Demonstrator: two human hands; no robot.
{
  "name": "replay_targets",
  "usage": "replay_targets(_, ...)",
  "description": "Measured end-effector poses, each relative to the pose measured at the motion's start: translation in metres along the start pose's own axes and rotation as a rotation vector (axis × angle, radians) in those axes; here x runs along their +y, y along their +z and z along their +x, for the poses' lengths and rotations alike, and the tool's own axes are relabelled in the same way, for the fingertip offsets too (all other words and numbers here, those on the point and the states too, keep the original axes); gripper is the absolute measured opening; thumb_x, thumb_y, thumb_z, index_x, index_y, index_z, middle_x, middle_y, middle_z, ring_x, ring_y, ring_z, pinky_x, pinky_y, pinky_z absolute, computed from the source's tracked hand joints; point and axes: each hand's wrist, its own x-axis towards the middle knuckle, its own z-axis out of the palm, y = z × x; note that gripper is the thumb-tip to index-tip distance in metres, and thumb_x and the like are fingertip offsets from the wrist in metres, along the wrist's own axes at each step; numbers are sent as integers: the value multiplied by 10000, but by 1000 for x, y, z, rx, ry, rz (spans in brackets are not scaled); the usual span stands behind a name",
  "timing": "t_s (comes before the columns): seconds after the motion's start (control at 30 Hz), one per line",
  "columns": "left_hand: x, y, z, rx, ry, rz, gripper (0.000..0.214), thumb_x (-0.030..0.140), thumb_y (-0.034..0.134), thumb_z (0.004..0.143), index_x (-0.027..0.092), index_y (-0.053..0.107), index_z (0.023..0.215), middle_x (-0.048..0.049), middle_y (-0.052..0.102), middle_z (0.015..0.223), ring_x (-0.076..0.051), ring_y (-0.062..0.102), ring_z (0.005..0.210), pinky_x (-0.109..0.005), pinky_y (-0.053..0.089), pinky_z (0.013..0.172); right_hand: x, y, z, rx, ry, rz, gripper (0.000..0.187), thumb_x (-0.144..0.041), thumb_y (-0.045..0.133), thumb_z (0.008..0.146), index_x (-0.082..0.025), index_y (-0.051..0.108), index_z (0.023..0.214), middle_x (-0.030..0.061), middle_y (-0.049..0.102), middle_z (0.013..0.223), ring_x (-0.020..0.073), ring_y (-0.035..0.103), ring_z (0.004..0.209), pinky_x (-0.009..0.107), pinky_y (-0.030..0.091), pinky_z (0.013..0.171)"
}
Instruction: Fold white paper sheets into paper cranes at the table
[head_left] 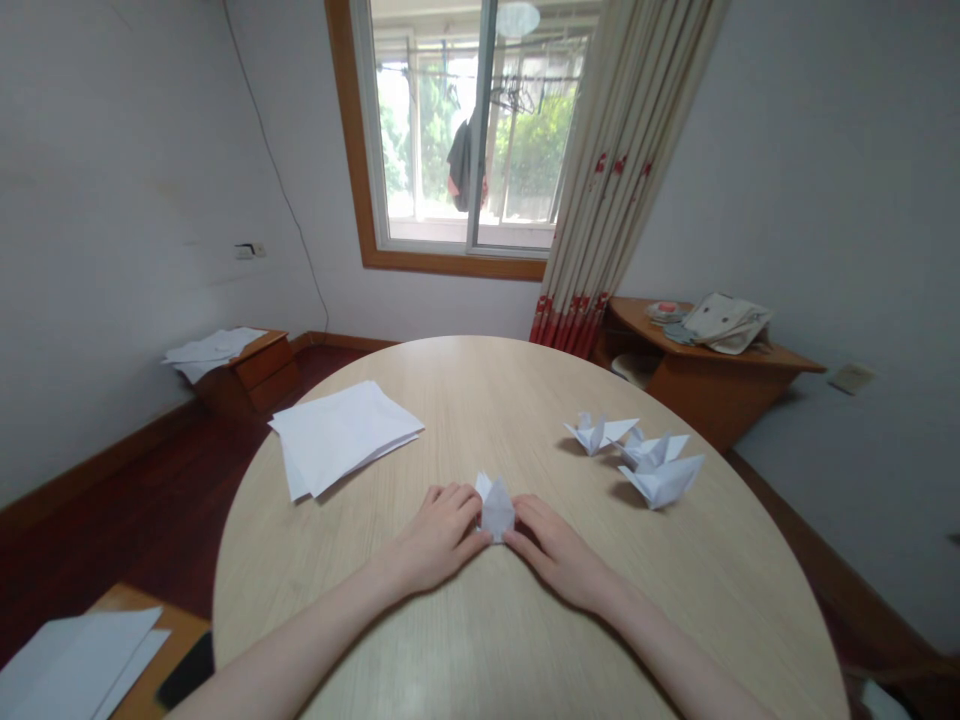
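Note:
A small, partly folded white paper piece (496, 508) stands on the round wooden table (480, 400) just in front of me. My left hand (439, 535) lies against its left side, fingers curled in and pinching its lower edge. From the right, my right hand (556, 550) presses its fingertips to the paper's base. Both hands rest on the tabletop.
A stack of white sheets (341, 435) lies at the table's left. Three folded paper birds (645, 455) sit at the right. A low cabinet (240, 365) with papers stands by the left wall, a wooden desk (705, 360) at the right, more paper (75, 665) at bottom left.

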Motion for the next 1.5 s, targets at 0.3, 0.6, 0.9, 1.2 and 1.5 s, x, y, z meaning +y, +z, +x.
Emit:
replay_targets(0.3,2,1,1,24,-78,-97,127,287,547,915,162,552,934,-68,614,974,-234,548,938,-374,419,840,-2,1,-1,39,16,-11,130,-268,453,944,-200,526,860,38,583,851,190,542,806,321,452,737)
replay_targets(0.6,-4,12,-1,125,-130,-260,526,252,613,835,176,403,1312,-100,606,1145,-258,567,1027,-441,436,920,-1,5,1,103,34,153,390,-211,502,878,-221,446,1264,104,506,1233,210,555,1031,397,482,914)
replay_targets(0.9,-5,10,0,135,-141,-179,643,258,658,815,204,339,1370,-94,582,1162,-273,538,1060,-456,420,938,8,11,0,54,39,48,438,-240,450,928,-221,434,1365,125,456,1339,236,479,1212,440,417,1036)
replay_targets(1.2,-8,12,0,110,-83,-34,575,299,633,860,241,394,1380,-100,493,1321,-270,455,1189,-453,392,989,11,14,0,33,-18,-69,407,-233,429,956,-221,474,1359,121,464,1386,233,431,1271,472,369,1078)
replay_targets(1.5,-9,16,-4,19,-36,134,435,368,436,972,225,431,1383,-97,426,1453,-289,397,1278,-481,330,1035,4,9,1,-9,-7,-166,382,-257,402,977,-247,498,1346,103,499,1384,256,431,1242,525,372,1048)
